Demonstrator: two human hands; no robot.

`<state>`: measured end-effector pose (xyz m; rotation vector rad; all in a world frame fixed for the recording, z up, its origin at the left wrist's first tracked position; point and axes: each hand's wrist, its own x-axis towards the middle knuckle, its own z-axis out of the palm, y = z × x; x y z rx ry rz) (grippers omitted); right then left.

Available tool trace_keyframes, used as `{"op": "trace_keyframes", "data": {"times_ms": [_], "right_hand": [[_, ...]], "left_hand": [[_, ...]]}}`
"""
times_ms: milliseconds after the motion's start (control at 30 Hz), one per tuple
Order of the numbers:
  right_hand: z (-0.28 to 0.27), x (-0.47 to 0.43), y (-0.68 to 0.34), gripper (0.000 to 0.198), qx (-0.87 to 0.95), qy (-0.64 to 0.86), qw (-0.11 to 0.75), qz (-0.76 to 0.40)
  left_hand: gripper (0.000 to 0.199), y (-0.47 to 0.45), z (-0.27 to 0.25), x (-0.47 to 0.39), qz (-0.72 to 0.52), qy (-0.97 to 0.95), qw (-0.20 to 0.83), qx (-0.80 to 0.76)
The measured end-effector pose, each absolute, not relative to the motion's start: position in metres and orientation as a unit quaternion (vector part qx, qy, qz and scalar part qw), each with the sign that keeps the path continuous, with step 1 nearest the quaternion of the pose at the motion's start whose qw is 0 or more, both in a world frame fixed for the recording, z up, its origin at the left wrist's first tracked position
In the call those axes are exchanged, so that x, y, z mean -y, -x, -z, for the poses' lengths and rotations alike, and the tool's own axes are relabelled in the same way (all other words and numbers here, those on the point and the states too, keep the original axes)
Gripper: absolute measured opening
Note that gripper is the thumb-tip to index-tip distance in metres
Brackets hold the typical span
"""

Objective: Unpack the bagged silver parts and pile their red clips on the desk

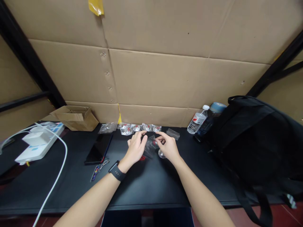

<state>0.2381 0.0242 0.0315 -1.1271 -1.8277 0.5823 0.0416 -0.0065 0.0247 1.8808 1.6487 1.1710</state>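
Note:
Near the middle of the black table, my right hand pinches a small clear plastic bag that shows a bit of red by the fingertips. Just to the left, my left hand is held with thumb and fingers apart and nothing visible in it. A round, clear, shiny piece lies under the right hand, partly covered by it. Red loops rest beside the left hand. Behind both hands runs a row of clear packets with round, shiny contents and red marks.
Flat clear bags lie at back left and right. Leftward are a phone, a keychain, a cardboard box and a power strip. A water bottle, a blue-lidded bottle and a black backpack stand right.

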Motion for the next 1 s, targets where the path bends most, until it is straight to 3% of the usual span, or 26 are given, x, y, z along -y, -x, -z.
{"op": "trace_keyframes", "data": {"times_ms": [267,633,1000], "right_hand": [[-0.031,-0.03,-0.245,0.019,0.726,0.454,0.481,-0.188],[-0.03,-0.038,-0.254,0.011,0.74,0.456,0.454,-0.197],[-0.034,-0.04,-0.257,0.018,0.661,0.468,0.557,-0.187]], "left_hand": [[0.015,-0.041,-0.034,0.009,-0.358,-0.702,0.159,-0.595],[0.015,-0.042,-0.034,0.012,-0.338,-0.722,0.135,-0.589],[0.015,-0.041,-0.022,0.009,-0.31,-0.74,0.137,-0.581]]}}
